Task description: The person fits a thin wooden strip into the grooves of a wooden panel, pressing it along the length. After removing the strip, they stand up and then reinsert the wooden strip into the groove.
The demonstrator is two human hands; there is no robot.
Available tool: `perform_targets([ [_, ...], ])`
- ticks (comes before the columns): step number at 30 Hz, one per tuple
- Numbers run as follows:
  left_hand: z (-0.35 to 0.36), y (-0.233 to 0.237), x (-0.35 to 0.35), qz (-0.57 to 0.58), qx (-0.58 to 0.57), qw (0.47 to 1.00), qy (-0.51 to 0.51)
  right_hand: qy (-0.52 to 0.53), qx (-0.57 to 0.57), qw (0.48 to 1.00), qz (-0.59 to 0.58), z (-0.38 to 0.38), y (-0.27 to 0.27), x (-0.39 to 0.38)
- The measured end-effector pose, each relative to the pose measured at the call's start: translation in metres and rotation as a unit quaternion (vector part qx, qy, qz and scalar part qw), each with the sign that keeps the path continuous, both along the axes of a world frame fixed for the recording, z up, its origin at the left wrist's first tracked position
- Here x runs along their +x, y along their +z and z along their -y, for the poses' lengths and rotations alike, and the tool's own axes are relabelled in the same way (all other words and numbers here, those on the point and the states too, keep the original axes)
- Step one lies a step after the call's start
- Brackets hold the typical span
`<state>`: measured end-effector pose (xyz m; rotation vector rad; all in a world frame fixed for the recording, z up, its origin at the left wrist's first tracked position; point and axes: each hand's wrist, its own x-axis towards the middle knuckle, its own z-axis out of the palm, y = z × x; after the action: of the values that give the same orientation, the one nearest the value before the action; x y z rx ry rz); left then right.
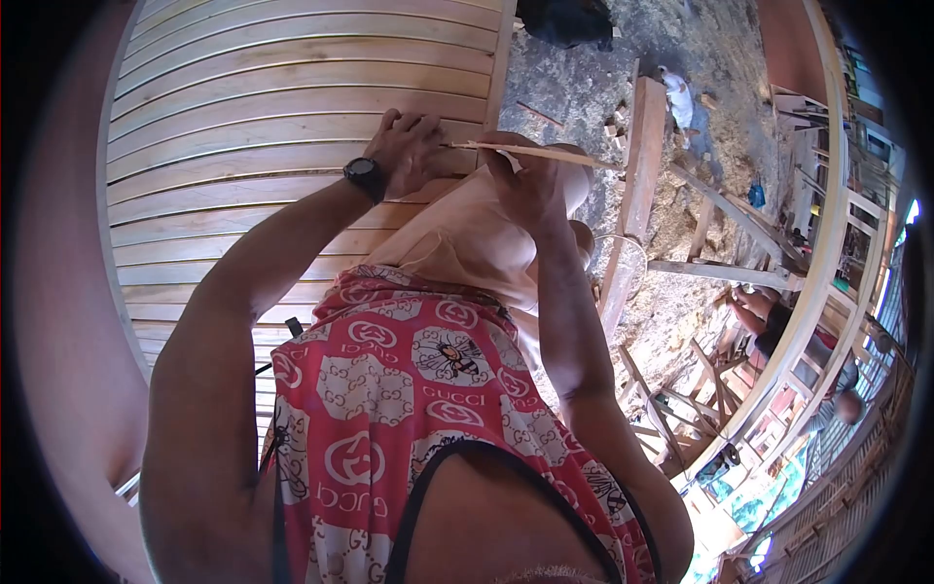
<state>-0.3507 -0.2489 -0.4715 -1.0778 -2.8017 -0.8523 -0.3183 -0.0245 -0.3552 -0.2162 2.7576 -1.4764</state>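
A thin pale wooden strip is pinched in my right hand, above my bent knee. One end of the strip points at my left hand, and the other sticks out to the right. My left hand, with a dark watch on its wrist, is closed with bent fingers low over the slatted wooden panel. A small dark tip shows between that hand and the strip; what the fingers hold is hidden. My legs, in light trousers, rest on the panel.
Beyond the panel's right edge, sawdust and wood scraps cover the floor. A thick timber beam stands there, near a white animal. Further right are wooden frames and another person low down. A dark object lies at the top.
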Motion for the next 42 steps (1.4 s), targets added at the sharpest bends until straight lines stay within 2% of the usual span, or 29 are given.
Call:
perform_targets([
  [3,0.000,-0.001,0.001,-0.015,0.000,1.000,0.004,0.034,-0.003,0.999,-0.025,-0.002,0.001,-0.003],
  [12,-0.008,0.001,0.018,0.005,-0.004,0.999,0.042,0.030,0.000,1.000,-0.009,-0.001,0.010,-0.002],
  [14,-0.010,-0.001,0.022,-0.040,-0.004,0.997,0.068,0.028,-0.003,1.000,-0.009,0.000,0.009,-0.001],
  [17,-0.008,-0.012,0.028,-0.034,0.007,0.997,0.073,0.027,-0.009,1.000,-0.002,-0.001,0.006,-0.001],
  [19,-0.007,-0.013,0.028,-0.029,0.006,0.997,0.068,0.030,-0.013,0.999,0.008,-0.001,0.005,-0.002],
  [21,-0.004,-0.011,0.028,-0.020,0.003,0.998,0.065,0.021,-0.009,0.999,-0.028,0.000,0.006,-0.003],
  [23,-0.004,-0.008,0.024,-0.054,0.031,0.996,0.063,0.034,-0.007,0.999,-0.011,-0.001,0.011,-0.005],
  [30,-0.004,-0.014,0.025,-0.048,0.048,0.996,0.059,0.040,0.025,0.999,-0.008,-0.003,0.019,-0.006],
  [33,-0.005,-0.016,0.023,-0.071,0.058,0.994,0.062,0.021,-0.039,0.998,-0.033,-0.002,0.007,-0.007],
  [37,-0.006,-0.013,0.022,-0.073,0.067,0.993,0.057,0.020,-0.021,1.000,-0.009,-0.003,0.013,-0.007],
  [42,-0.005,-0.012,0.022,-0.063,0.069,0.994,0.052,0.036,-0.014,0.999,-0.035,-0.004,0.013,-0.008],
])
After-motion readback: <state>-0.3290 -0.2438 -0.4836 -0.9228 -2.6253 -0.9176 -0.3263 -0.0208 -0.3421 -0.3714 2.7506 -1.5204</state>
